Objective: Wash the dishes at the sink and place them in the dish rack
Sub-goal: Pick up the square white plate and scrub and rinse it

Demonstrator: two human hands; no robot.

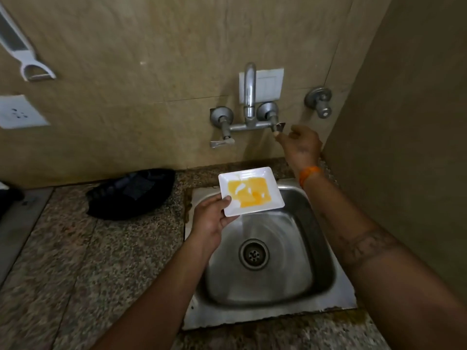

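While left hand holds plate, unlabelled

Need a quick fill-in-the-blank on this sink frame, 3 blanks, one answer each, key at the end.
1. The left hand holds a square white plate smeared with ____ residue.
2. The right hand reaches to the ____ tap handle of the wall faucet.
3. The plate is held above the steel ____, near its back left corner.

Missing words: yellow; right; sink
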